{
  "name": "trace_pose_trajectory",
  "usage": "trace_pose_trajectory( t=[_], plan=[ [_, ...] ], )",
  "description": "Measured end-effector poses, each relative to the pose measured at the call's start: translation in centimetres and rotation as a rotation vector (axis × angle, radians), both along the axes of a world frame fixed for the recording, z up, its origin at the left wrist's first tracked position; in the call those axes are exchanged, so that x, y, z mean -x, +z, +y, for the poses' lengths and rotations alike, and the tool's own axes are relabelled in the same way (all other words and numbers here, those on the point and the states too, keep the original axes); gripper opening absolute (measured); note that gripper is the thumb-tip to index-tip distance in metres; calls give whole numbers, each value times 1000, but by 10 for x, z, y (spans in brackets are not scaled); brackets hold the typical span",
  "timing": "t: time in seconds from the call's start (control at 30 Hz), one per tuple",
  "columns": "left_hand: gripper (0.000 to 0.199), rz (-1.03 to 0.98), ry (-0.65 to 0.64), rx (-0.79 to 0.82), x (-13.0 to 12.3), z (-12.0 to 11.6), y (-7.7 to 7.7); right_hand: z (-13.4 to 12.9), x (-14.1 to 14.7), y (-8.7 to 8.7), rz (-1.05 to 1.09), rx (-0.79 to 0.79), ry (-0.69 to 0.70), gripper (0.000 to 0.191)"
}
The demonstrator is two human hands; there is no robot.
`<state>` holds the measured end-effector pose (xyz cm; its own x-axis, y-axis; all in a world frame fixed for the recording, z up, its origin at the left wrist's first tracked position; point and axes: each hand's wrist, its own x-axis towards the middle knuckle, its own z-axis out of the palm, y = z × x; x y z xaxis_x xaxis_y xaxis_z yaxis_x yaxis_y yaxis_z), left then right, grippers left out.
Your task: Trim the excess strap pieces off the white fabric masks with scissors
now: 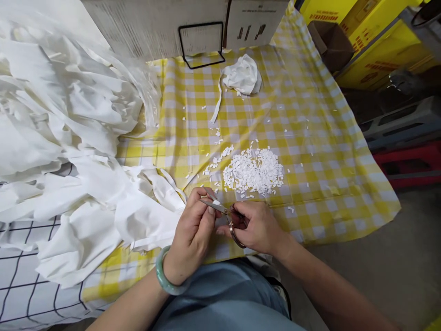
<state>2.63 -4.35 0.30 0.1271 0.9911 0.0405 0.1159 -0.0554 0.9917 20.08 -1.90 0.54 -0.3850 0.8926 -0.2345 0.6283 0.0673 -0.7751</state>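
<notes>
My right hand point(258, 225) grips a pair of scissors point(217, 207) by its handle loops. The blades are parted and point left, across the fingertips of my left hand point(193, 230). That hand is closed in a pinch on white fabric point(151, 220), which trails away to the left. A small white bit shows between the blades. Just beyond both hands lies a heap of tiny white cut pieces point(255, 171), with loose ones scattered around it. A green bangle point(161, 271) circles my left wrist.
A large pile of white fabric point(62, 101) covers the left side. Farther back are a crumpled white cloth point(243, 74), a black wire stand point(201, 43) and a cardboard box point(155, 30). The yellow checked tablecloth point(330, 174) ends at the right, near a red crate point(409, 163).
</notes>
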Motion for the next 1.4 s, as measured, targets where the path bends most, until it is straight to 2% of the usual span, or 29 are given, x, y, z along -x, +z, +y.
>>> trace_pose_trajectory(
  t=[0.17, 0.27, 0.33, 0.4, 0.47, 0.53, 0.6, 0.63, 0.7, 0.77, 0.83, 0.9, 1.0, 1.07, 1.17, 1.27, 1.33, 1.4],
  plan=[
    [30, 59, -100, -14, -14, 13, 1, -7, -21, -4, -56, 74, -111, 47],
    [32, 56, -155, 10, -20, 18, -1, -11, -34, -7, -12, 187, -205, 47],
    [32, 41, -169, 31, -22, 18, 1, -12, -38, -7, 99, 262, -317, 44],
    [31, 22, -171, 39, -21, 15, 8, -11, -37, -5, 279, 263, -404, 42],
    [27, 1, -211, 14, -19, 9, 18, -9, -29, -1, 511, 242, -371, 46],
    [24, 2, -285, -39, -10, 2, 28, -9, -18, 1, 695, 296, -245, 49],
    [25, 56, -288, -61, 8, -4, 36, -10, -7, 1, 769, 367, -186, 39],
    [26, 101, -235, -53, 22, -7, 39, -10, -3, 0, 770, 384, -190, 33],
    [27, 210, -27, -36, 56, -14, 42, -12, 2, -4, 753, 366, -222, 30],
    [25, 356, 197, -68, 88, -23, 40, -13, 2, -8, 715, 333, -215, 29],
    [17, 516, 256, -120, 108, -35, 31, -15, 0, -11, 656, 286, -183, 27],
    [9, 670, 144, -151, 113, -49, 17, -16, 0, -12, 583, 215, -168, 25],
    [8, 891, -59, -188, 105, -65, -3, -13, 2, -12, 430, 29, -146, 21],
    [8, 963, -120, -206, 104, -72, -7, -9, 5, -12, 260, -109, -79, 20],
    [14, 821, -189, -137, 116, -74, 7, -6, 6, -13, 54, -177, 58, 15],
    [12, 575, -217, 21, 130, -73, 35, -13, 5, -14, 49, -66, 103, 16],
    [12, 405, -130, 81, 135, -72, 51, -22, 3, -15, 147, 25, 74, 15],
    [17, 232, 74, 77, 141, -73, 59, -29, 2, -14, 278, 74, 53, 12]
  ],
)
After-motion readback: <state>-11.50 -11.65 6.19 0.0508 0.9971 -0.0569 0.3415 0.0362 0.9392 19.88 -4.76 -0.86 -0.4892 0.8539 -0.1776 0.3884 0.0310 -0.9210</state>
